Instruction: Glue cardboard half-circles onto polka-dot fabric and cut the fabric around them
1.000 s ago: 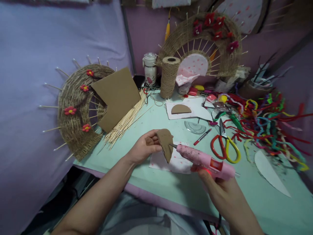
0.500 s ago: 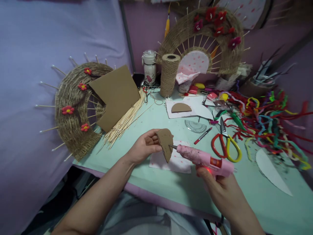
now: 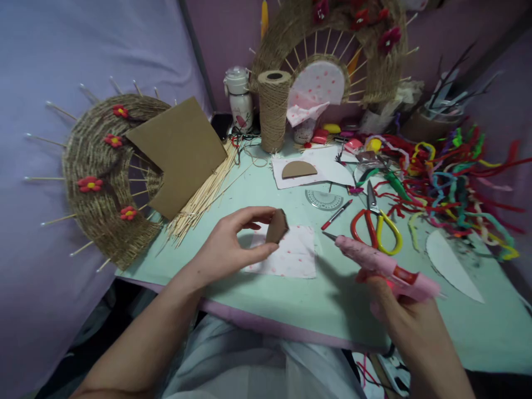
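Note:
My left hand grips a small brown cardboard piece between thumb and fingers. The piece is tilted and held over a white patterned fabric square lying on the table. Wrapped around the handle of a pink glue gun, my right hand keeps its nozzle pointing left, apart from the cardboard. Beyond the hands, a cardboard half-disc rests on a second piece of patterned fabric.
A protractor, a red pen and scissors lie ahead. Colourful pipe cleaners pile up at right. Behind stand a twine spool and a bottle. On the left, a cardboard sheet leans over thin sticks beside a twine arch.
The glue gun has moved right and back, away from the cardboard piece. My left hand has turned the piece so its face no longer shows toward the nozzle. The view has shifted slightly.

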Available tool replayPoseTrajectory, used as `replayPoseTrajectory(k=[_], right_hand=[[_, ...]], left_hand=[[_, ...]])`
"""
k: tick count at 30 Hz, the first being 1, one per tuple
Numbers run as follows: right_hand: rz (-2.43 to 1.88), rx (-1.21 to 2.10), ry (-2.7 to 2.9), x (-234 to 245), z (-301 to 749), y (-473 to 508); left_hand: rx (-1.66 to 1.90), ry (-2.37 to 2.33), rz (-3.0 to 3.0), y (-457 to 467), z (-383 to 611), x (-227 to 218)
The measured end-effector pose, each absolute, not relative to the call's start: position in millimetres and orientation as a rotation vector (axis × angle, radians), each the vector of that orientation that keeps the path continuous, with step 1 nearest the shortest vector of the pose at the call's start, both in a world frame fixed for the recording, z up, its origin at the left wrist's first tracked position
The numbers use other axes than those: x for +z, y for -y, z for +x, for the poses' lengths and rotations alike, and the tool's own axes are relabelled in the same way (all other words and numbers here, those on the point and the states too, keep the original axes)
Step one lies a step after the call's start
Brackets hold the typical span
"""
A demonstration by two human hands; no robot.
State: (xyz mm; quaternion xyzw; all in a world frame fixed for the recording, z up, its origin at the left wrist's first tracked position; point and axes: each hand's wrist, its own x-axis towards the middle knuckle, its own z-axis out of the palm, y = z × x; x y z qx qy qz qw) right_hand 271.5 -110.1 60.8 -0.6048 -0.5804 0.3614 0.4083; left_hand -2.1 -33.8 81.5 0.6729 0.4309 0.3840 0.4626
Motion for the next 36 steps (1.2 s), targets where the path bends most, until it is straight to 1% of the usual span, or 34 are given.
replayPoseTrajectory(k=[3,5,8,14,19,22,27,31,36], right_hand=[[-1.655,0.906,1.335,54.4,285.3,117.8],[-1.740,0.895,1.234,54.3,289.8,122.1],[-1.798,0.864,1.133,56.3,294.4,126.8],[-1.959,0.841,1.009,45.8,308.1,132.5],[-1.870,0.899,1.089,49.0,305.9,128.7],[-1.901,0.906,1.108,48.5,307.4,127.0],[-2.017,0.795,1.139,24.5,324.3,131.4],[-2.017,0.807,1.153,10.4,332.3,134.4],[-2.070,0.793,1.072,22.4,323.8,133.0]], left_hand=[[0.721,-1.153,2.019,39.3,13.5,89.7],[0.591,-1.175,2.153,39.9,24.1,85.0],[0.496,-1.224,2.255,38.6,33.6,71.4],[0.392,-1.283,2.242,38.7,34.3,58.8],[0.341,-1.326,2.281,39.7,35.7,57.8],[0.284,-1.343,2.338,39.9,36.9,57.6],[0.212,-1.370,2.395,41.3,38.0,59.8],[0.190,-1.389,2.401,41.5,37.8,61.2],[0.160,-1.392,2.386,39.1,37.5,63.6]])
